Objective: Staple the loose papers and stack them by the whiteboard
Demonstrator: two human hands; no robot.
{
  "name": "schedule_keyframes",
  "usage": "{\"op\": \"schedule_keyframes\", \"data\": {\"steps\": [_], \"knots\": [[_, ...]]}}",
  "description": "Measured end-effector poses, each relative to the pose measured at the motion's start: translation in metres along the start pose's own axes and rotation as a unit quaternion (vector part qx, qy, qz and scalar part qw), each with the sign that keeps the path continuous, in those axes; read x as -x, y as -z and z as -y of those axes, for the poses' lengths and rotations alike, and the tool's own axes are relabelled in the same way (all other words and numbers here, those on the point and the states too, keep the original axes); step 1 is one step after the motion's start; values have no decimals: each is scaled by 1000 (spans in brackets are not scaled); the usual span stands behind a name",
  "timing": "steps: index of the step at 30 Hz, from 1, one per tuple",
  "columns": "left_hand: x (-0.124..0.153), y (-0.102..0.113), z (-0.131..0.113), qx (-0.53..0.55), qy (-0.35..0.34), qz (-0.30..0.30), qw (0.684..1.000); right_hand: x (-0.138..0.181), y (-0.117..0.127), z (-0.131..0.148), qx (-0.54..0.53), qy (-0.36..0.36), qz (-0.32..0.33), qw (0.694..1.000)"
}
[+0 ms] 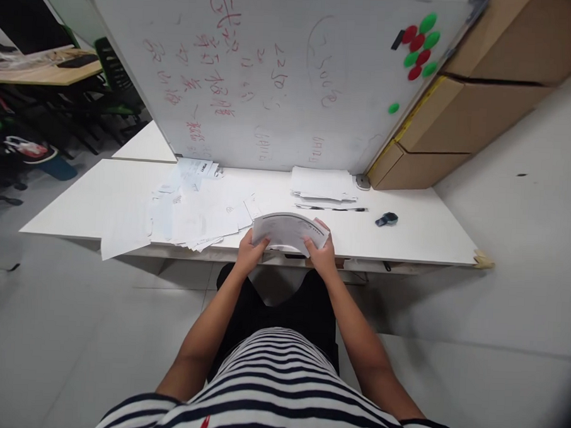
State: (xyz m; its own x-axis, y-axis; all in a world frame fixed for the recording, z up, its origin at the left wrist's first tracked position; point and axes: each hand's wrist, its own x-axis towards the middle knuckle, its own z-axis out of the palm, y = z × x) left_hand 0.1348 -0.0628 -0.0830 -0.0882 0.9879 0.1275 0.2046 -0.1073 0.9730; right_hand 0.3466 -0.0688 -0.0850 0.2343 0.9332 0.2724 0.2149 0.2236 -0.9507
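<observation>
Both bare forearms are stretched forward and angled inward, and the held papers (pixel 288 230) are grasped at the left end by the left hand (pixel 251 253) and at the right end by the right hand (pixel 322 250), thumbs pressed on top, fingers largely hidden. The thin, printed white sheets are bowed into a curve over the near edge of the smooth white table (pixel 383 245). Loose papers (pixel 203 211) are spread in uneven overlap to the left; a neater paper stack (pixel 322 183) is set farther away, before the glossy whiteboard (pixel 280 113).
</observation>
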Motion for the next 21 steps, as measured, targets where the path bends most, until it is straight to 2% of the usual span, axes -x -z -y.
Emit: {"op": "schedule_keyframes", "data": {"steps": [5,8,12,14,18,21], "knots": [[4,8,2,36,22,83,996,7,-8,-14,-49,-104,-33,993],[-2,9,1,54,43,86,994,6,-11,-12,-49,-137,-26,989],[-13,8,-4,52,17,47,997,-1,-14,4,-49,-84,-8,995],[-17,9,-7,29,-6,48,998,-4,-15,5,-35,-63,14,997],[-20,17,-5,-26,-9,57,998,0,-16,-15,9,-80,33,996],[-22,21,4,-1,18,72,997,6,-16,-29,35,-59,29,997]]}}
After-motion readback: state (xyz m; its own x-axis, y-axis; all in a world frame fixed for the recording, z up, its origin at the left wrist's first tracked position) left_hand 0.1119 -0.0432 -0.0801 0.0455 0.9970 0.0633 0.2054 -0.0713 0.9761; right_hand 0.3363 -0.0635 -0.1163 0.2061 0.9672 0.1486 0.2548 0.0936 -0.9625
